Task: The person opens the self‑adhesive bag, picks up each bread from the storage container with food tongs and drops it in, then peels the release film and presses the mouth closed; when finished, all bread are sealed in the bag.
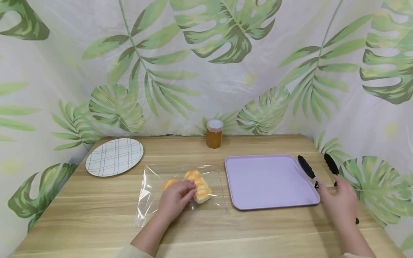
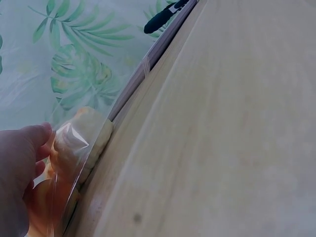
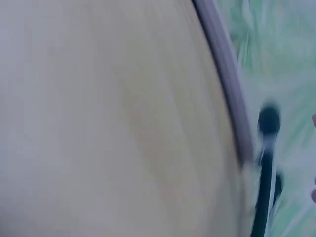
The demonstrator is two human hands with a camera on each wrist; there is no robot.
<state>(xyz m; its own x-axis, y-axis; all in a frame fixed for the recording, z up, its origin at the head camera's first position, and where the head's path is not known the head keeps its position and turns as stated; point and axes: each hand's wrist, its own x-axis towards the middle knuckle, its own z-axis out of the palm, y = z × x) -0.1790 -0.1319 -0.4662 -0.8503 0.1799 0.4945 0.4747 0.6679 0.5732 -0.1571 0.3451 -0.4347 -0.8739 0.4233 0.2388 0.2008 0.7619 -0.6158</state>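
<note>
Two golden-brown bread pieces lie in a clear plastic bag point(image 1: 150, 200); the right-hand bread point(image 1: 202, 186) shows more fully, while the other bread point(image 1: 169, 183) is partly covered by my left hand point(image 1: 176, 197). That hand rests over the bag, its fingertips against the film beside the bread, as the left wrist view also shows. Over the tongs point(image 1: 306, 167) on the right hovers my right hand point(image 1: 341, 202), thumb and fingers apart. In the blurred right wrist view, the fingertips at the edge stand off from the black tong handle point(image 3: 269, 121).
A lilac tray point(image 1: 271, 182) lies between the bag and the tongs. At the back stands a jar point(image 1: 214, 134) with amber contents and a pale lid. A white checked plate point(image 1: 114, 157) is at the far left. Leaf-patterned cloth point(image 1: 222, 89) hangs behind the wooden table point(image 1: 251, 233).
</note>
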